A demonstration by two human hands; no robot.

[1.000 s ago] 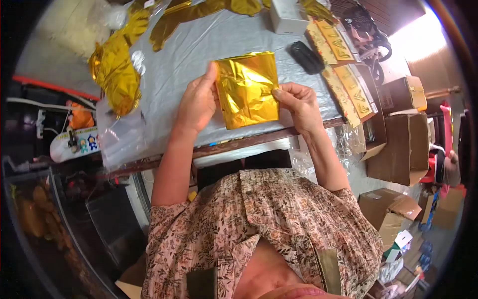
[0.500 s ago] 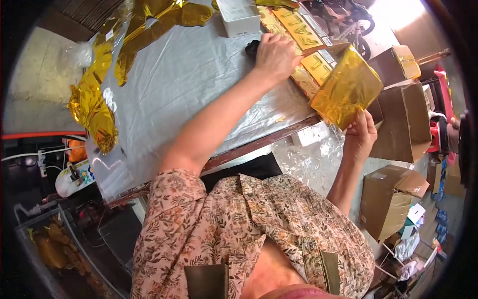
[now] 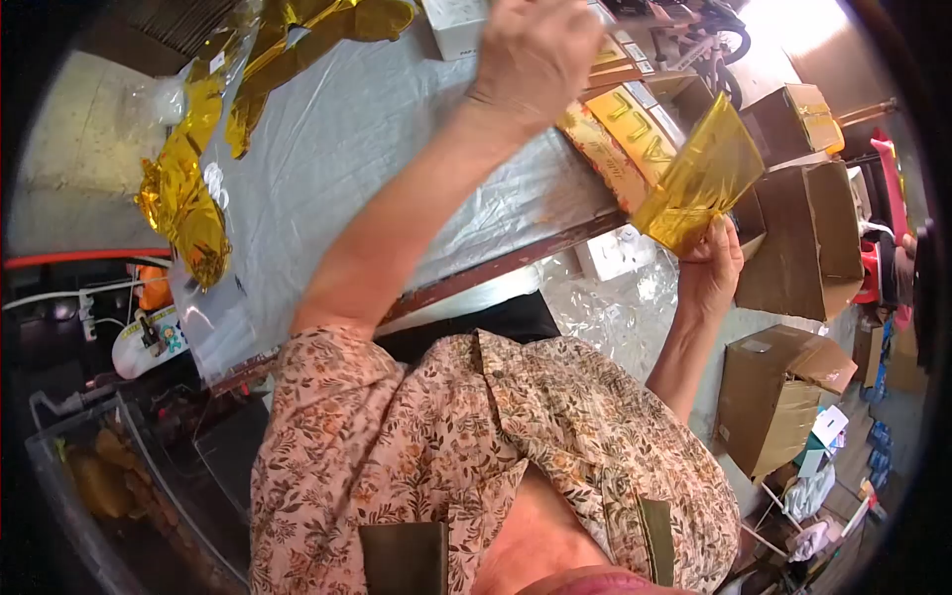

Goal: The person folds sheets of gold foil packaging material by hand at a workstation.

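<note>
My right hand pinches the lower edge of a flat piece of gold, see-through film between thumb and fingers. The film stands tilted off the table's right edge and overlaps a yellow printed box with large letters on it. My left hand is raised over the table's far side, at the top of the view, in front of part of that box. Its fingers are blurred and partly cut off, so anything in them is hidden. A white box stands just left of this hand.
Crumpled gold foil hangs at the table's left side, with more gold foil behind. A silvery sheet covers the table. Cardboard boxes stand on the right, near clear plastic wrapping on the floor.
My left hand has lifted from beside the printed box and moved upward in the view. The gold film has turned and tilted in my right hand, which stays nearly in place.
</note>
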